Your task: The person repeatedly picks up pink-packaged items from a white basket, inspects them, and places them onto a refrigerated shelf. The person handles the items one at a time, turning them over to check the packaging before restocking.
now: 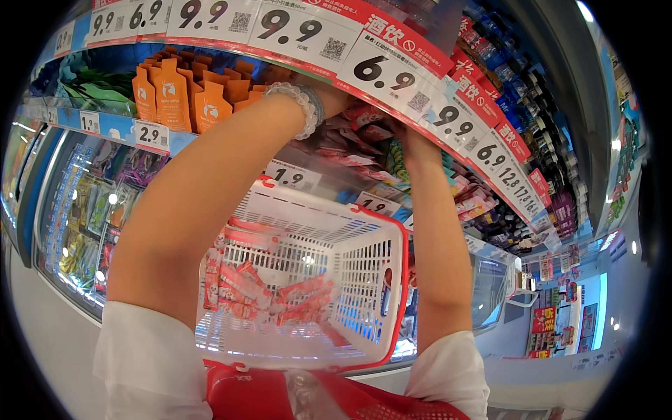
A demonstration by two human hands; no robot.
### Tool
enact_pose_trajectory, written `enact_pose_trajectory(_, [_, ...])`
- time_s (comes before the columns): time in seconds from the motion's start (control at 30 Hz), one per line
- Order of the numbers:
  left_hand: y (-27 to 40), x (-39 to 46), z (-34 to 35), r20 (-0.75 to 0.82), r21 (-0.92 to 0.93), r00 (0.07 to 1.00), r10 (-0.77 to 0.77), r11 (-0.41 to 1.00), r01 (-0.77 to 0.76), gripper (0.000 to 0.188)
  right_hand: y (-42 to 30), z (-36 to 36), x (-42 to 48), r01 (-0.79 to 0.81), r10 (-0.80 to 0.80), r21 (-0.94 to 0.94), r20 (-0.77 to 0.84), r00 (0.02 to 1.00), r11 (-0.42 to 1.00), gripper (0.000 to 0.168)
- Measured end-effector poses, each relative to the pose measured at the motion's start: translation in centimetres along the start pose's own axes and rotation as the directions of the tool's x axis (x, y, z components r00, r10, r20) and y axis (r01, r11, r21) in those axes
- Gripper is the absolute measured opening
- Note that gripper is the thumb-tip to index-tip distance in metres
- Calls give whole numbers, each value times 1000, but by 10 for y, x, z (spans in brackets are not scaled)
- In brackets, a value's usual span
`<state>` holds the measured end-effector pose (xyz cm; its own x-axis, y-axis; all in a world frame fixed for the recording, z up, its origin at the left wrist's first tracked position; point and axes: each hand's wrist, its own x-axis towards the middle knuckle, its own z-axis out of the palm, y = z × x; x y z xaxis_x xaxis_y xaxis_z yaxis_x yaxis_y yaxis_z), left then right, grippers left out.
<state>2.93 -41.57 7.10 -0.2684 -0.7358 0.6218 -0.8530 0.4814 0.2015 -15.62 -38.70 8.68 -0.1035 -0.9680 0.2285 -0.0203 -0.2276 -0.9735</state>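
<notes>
Both my arms reach onto a shelf under a row of price tags. My left hand point(332, 98), with beaded bracelets at the wrist, is mostly hidden under the upper shelf edge, beside orange pouches point(170, 100). My right hand point(418, 143) is among small packets, its fingers hidden by the same edge. Between the hands lies a heap of red and pink packets point(354, 144), with green and yellow ones point(397, 160) near my right hand. Below my arms, a white plastic basket with a red rim point(403, 294) holds several slim red and pink packets point(304, 302).
The upper shelf edge with large price tags point(291, 31) curves above my hands. A lower shelf rail point(107, 127) runs beneath the pouches. Bottles point(525, 105) stand at the upper right. A glass-fronted case with hanging packs point(94, 210) is at the left.
</notes>
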Motion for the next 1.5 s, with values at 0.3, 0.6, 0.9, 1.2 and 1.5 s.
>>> enact_pose_trajectory(0.3, [-5,10,9,40,-34,999,28,999,-26,28,20,0,20,69,-64,183,-32,997,981,34])
enact_pose_trajectory(0.6, [-13,11,13,60,-50,997,41,998,-38,29,18,10,35,84,-77,113,-61,995,990,33])
enact_pose_trajectory(0.9, [-24,14,17,43,-65,997,60,996,-57,30,12,13,33,165,-155,-279,58,986,946,32])
enact_pose_trajectory(1.2, [-1,-26,-20,216,-294,942,256,937,-187,35,-6,4,26,344,-227,-745,259,939,572,32])
enact_pose_trajectory(1.5, [24,-19,-16,489,-69,779,393,907,-415,40,-10,4,12,461,-213,-832,412,886,309,34])
